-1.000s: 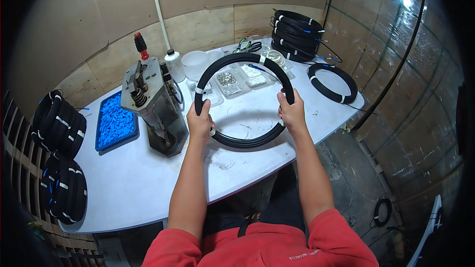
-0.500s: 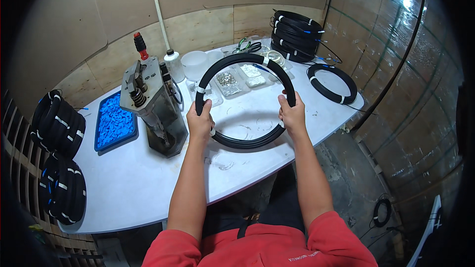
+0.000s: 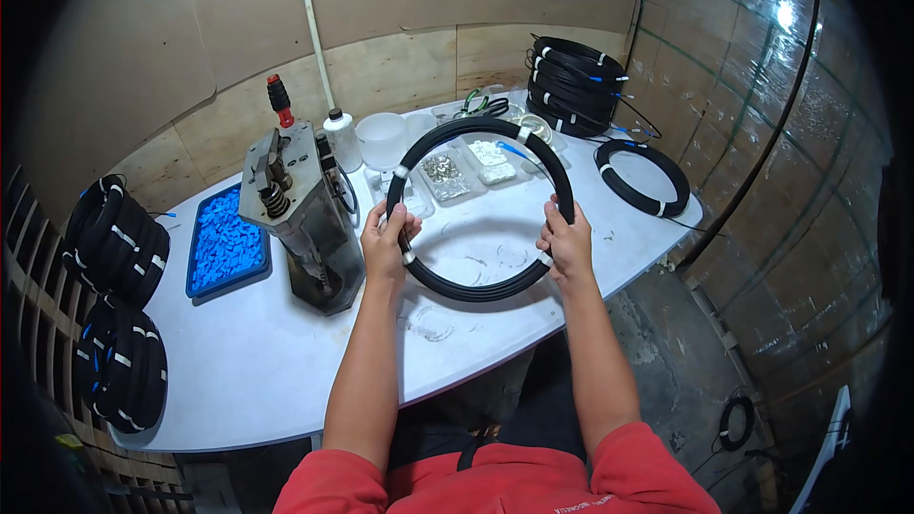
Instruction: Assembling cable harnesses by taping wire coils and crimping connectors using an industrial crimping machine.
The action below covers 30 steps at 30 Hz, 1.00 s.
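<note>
A ring-shaped coil of black cable (image 3: 476, 291), bound with white tape bands, is held up over the table between both my hands. My left hand (image 3: 385, 246) grips its left side, thumb in front and fingers curled inside the ring. On the opposite side, my right hand (image 3: 568, 243) is closed around the coil near a white band. A blue connector (image 3: 514, 149) on a loose cable end shows inside the ring's upper right. Seen through the ring are clear trays of small silvery parts (image 3: 443, 176) and white pieces (image 3: 491, 162).
A metal press with a red-and-black handle (image 3: 303, 219) stands left, beside a blue tray of small blue pieces (image 3: 228, 246). Black coils are stacked at far left (image 3: 116, 240) and back right (image 3: 575, 86). Another coil (image 3: 643, 177) lies right. A white bottle (image 3: 341, 140) and pliers (image 3: 484, 105) sit behind.
The view has shifted slightly, and the coil sits a little lower and farther right in it. The blue connector now stands out more inside the ring. My left fingers have shifted on the coil.
</note>
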Tool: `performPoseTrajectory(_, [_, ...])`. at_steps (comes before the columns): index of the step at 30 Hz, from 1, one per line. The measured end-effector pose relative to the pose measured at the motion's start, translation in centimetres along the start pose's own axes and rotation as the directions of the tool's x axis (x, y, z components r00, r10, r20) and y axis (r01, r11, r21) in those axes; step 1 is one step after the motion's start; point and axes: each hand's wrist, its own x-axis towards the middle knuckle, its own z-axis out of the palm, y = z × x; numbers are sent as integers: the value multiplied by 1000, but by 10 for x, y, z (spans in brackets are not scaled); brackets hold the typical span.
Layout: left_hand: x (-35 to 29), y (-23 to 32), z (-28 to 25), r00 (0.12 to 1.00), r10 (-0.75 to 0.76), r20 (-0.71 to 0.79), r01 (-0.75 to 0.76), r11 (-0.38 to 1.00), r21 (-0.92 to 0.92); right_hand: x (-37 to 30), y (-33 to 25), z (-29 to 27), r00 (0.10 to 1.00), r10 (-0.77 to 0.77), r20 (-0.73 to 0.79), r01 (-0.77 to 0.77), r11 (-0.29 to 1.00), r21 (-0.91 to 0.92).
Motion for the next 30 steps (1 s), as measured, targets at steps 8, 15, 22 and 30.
performPoseTrajectory(8, [-33,-16,36,979,-193,63,197,978,-74,-7,20,18,990,17,-138,34,934,355])
performPoseTrajectory(15, [-21,3,12,999,-42,18,44,990,-138,-19,33,15,998,-33,51,19,971,240])
performPoseTrajectory(22, [-16,17,3,993,-22,120,24,1000,-15,16,-14,2,972,-191,137,204,975,-89])
performPoseTrajectory(30, [-12,13,-5,970,-205,129,214,975,-59,0,-39,5,981,-105,164,145,956,-256])
